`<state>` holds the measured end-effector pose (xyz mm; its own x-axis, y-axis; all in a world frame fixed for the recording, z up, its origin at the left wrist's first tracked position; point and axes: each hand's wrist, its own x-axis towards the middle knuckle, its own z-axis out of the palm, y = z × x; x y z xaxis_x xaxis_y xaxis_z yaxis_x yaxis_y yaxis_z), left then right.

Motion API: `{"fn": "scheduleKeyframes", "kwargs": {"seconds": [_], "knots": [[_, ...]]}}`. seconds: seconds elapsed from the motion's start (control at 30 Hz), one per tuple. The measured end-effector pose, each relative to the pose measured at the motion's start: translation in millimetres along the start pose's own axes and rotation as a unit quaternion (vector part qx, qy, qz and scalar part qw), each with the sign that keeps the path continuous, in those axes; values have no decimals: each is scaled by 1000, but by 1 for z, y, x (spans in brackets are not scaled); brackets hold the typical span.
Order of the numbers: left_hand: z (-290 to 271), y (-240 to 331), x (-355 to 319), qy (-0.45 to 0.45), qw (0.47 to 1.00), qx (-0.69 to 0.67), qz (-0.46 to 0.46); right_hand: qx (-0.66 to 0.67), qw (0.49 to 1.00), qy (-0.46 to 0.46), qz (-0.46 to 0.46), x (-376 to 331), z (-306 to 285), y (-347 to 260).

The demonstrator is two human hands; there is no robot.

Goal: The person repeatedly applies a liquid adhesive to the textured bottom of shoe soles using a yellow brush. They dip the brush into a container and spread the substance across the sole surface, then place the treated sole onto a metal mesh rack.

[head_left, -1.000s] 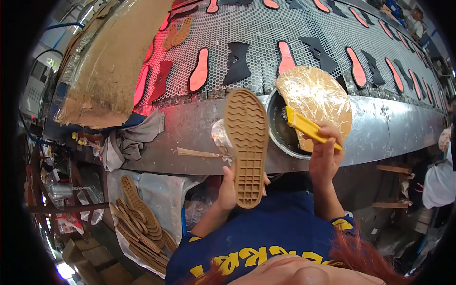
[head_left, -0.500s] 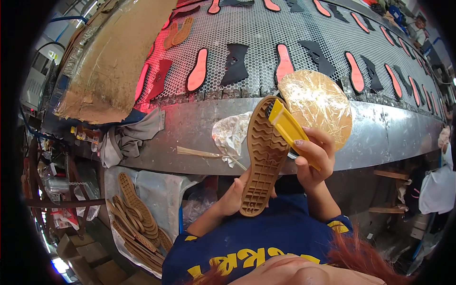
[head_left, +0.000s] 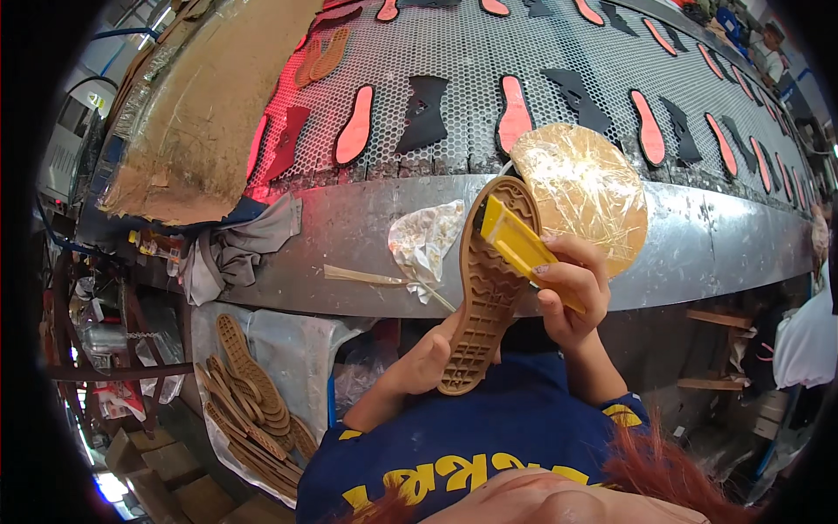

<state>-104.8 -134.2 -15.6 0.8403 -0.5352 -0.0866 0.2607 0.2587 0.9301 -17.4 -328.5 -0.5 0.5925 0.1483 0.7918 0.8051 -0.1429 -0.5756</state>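
Note:
My left hand (head_left: 425, 360) grips a tan rubber shoe sole (head_left: 485, 288) by its lower end, tread side toward me, tilted up to the right. My right hand (head_left: 572, 293) holds a yellow brush (head_left: 522, 249) by its handle, with the brush head laid against the upper part of the sole. Just behind the sole stands a round bowl (head_left: 587, 194) covered with glue-crusted plastic film, on the steel ledge (head_left: 349, 231).
A perforated conveyor belt (head_left: 489, 61) carries red insoles (head_left: 355, 135) and black cut pieces (head_left: 423, 113). A grey rag (head_left: 240, 249) and crumpled plastic (head_left: 425, 240) lie on the ledge. A stack of tan soles (head_left: 249, 406) sits lower left. Another person (head_left: 807, 332) stands at the right.
The sole has tilted from upright toward the right. My right hand brought the yellow brush from the bowl onto the sole's upper part.

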Motion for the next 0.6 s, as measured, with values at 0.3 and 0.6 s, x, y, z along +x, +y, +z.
{"fn": "scheduleKeyframes", "kwargs": {"seconds": [0.3,0.6], "knots": [[-3,8,-3,51,998,-34,-29,79,989,-119,31,-5,-7,-4],[-8,2,2,115,987,-116,-2,88,981,-170,30,-17,0,-11]]}}
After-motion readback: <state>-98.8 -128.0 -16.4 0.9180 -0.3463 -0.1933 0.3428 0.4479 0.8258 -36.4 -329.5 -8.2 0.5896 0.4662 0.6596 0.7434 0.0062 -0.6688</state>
